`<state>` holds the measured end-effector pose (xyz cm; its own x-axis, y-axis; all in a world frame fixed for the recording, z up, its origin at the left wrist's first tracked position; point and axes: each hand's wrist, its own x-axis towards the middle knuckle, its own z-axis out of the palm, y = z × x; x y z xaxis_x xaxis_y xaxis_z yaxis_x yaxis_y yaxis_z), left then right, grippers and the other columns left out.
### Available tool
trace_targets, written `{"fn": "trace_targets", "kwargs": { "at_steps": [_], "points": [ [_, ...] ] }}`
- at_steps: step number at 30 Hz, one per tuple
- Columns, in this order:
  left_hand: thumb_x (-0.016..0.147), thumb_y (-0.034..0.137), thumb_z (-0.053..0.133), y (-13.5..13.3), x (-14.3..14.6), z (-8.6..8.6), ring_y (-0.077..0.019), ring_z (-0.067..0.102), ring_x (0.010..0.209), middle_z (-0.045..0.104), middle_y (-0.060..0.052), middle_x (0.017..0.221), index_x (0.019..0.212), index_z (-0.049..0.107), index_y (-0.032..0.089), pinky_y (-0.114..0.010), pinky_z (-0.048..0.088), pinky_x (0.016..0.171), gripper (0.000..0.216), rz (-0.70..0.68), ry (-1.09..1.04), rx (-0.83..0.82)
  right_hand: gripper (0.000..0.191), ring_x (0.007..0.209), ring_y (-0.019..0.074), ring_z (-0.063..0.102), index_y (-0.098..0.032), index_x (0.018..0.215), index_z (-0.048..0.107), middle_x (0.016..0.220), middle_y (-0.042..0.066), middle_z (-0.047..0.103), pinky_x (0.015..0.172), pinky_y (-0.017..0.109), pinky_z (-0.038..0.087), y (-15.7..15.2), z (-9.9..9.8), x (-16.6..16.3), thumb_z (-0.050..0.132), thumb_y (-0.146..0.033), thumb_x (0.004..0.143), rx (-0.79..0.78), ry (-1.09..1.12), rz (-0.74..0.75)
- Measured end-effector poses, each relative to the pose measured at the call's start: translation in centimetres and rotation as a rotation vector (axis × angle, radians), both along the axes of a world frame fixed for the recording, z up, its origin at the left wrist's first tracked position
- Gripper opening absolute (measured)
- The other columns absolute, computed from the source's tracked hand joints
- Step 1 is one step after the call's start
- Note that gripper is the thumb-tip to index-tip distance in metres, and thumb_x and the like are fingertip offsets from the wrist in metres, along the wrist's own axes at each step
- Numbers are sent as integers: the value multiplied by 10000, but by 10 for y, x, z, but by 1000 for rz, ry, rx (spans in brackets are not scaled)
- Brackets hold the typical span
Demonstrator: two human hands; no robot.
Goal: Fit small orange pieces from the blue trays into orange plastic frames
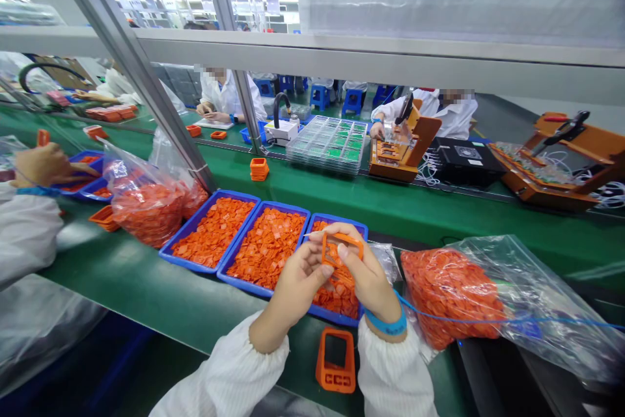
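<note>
My left hand [299, 282] and my right hand [364, 270] meet above the rightmost blue tray [360, 227] and together pinch a thin orange frame-shaped part [340, 250], fingers closed on its edges. My right wrist wears a blue band [387, 324] with a blue cord running right. An orange housing with a rectangular window [336, 360] lies on the green belt [146, 287] between my forearms. Two more blue trays [193, 225] [273, 205] to the left hold many small orange pieces.
Clear bags of orange parts sit left [146, 205] and right [454, 293]. A co-worker's hand [43, 163] works at far left. Across the belt, people sit by orange fixtures [398, 147], a black box [463, 160] and a clear compartment tray [328, 142]. A slanted metal post [141, 79] rises at left.
</note>
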<state>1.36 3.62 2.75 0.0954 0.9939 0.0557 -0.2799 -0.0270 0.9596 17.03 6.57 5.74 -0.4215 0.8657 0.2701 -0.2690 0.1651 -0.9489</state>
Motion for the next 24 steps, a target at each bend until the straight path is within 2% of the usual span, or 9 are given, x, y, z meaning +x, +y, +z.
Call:
{"fn": "trace_targets", "kwargs": {
  "at_steps": [2,5,10,13,15,18,20,22,24],
  "points": [
    [861,707,823,1,-4,2,-175,644,674,686,-43,822,957,711,184,-270,554,576,543,-114,70,-2,331,1321,298,700,-307,1320,668,1366,104,751,1203,521,507,0,-1,-2,559,-522,1092,5,-21,4],
    [896,747,762,3,-11,3,-149,576,613,626,-14,700,854,683,166,-259,492,582,588,-107,166,72,325,1328,300,695,-309,1332,667,1353,103,755,1211,533,495,-1,-2,-6,553,-506,1099,21,-54,1],
    [939,760,699,2,-16,1,-141,530,658,648,-23,756,844,673,166,-259,461,635,602,-60,226,149,288,1352,302,661,-318,1321,681,1354,89,747,1238,541,443,-6,6,-9,536,-457,1115,123,-140,-12],
    [964,748,671,4,-24,2,-148,535,628,651,-28,726,806,696,164,-266,468,616,606,-127,278,173,296,1350,302,643,-312,1335,672,1382,96,726,1228,527,443,-7,8,-8,549,-459,1110,150,-217,-4],
    [917,752,726,10,-38,1,-191,606,678,681,-54,739,793,735,166,-299,521,661,600,-192,312,203,330,1346,296,652,-308,1371,640,1395,102,717,1206,512,471,-6,6,-7,555,-484,1105,99,-179,33],
    [991,705,637,26,-69,-8,-316,737,1019,799,-145,1013,1041,820,190,-407,595,929,549,-172,643,305,366,1329,286,672,-304,1384,621,1372,99,734,1191,492,484,-4,3,-6,574,-520,1093,40,-58,43],
    [1090,540,519,38,-91,-20,-335,709,1233,788,-172,1278,1277,778,206,-468,544,1097,461,-41,981,292,362,1319,279,679,-301,1372,623,1311,91,768,1203,489,466,-3,3,-6,592,-520,1086,39,17,22],
    [1035,399,631,47,-109,-36,-382,665,1322,735,-208,1407,1343,746,183,-554,482,1165,393,59,1170,216,357,1292,277,699,-295,1352,623,1248,86,797,1199,495,463,-2,6,-5,605,-525,1080,35,74,12],
    [928,307,766,52,-119,-50,-413,680,1285,734,-217,1396,1294,771,173,-579,484,1140,390,84,1286,147,357,1254,278,724,-291,1331,625,1222,84,810,1174,500,481,-2,8,-4,617,-537,1072,22,105,14]
  ]
}}
